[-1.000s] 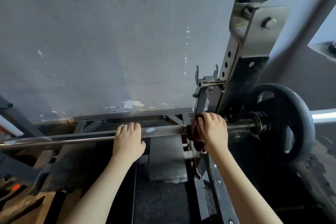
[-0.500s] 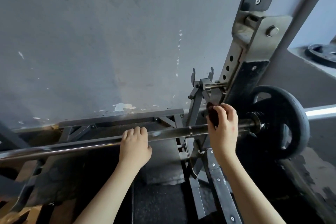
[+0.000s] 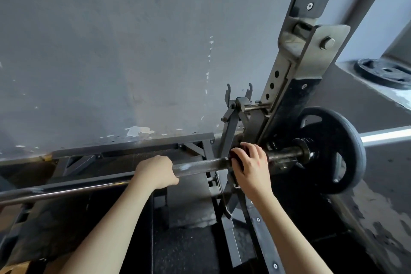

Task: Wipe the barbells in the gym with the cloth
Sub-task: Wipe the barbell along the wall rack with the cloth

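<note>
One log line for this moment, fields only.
step: wipe bar | left hand: grips bar | right hand: holds cloth on bar by upright | plate: loaded

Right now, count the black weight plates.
2. One black round weight plate is on the steel barbell's right end; the other lies flat on the grey ledge. More may be hidden.

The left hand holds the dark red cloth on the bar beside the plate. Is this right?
No. In the head view the right hand holds the cloth on the bar beside the plate; the left hand grips bare bar.
</note>
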Action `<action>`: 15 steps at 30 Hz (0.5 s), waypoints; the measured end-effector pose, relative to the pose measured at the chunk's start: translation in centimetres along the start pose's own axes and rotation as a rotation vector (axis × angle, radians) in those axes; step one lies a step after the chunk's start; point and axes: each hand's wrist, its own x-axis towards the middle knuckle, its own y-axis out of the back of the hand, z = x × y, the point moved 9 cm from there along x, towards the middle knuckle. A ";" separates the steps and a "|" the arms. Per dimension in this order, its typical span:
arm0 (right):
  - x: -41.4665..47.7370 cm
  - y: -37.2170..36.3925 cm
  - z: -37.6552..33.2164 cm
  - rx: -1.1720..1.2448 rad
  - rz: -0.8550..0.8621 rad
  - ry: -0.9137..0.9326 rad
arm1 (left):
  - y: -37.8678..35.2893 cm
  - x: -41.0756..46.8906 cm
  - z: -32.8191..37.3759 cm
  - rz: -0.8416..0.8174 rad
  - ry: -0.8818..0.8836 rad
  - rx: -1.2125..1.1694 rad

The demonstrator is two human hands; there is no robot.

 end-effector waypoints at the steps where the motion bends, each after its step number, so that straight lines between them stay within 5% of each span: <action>1: 0.3 0.3 0.4 -0.024 -0.013 0.053 | 0.2 -0.2 0.0 0.044 -0.003 0.031; 3: 1.4 1.0 2.1 -0.093 -0.009 0.053 | 0.5 -0.5 0.1 0.113 -0.012 0.070; 8: 0.8 1.0 3.6 -0.005 0.156 -0.314 | 0.7 -0.7 0.1 0.174 -0.011 0.113; 12: -1.2 -0.6 -2.5 0.029 0.114 0.010 | 1.2 -1.1 0.6 0.283 -0.032 0.195; 15: -0.1 0.3 -0.2 -0.091 0.002 0.142 | 1.9 -2.0 1.3 0.423 -0.068 0.215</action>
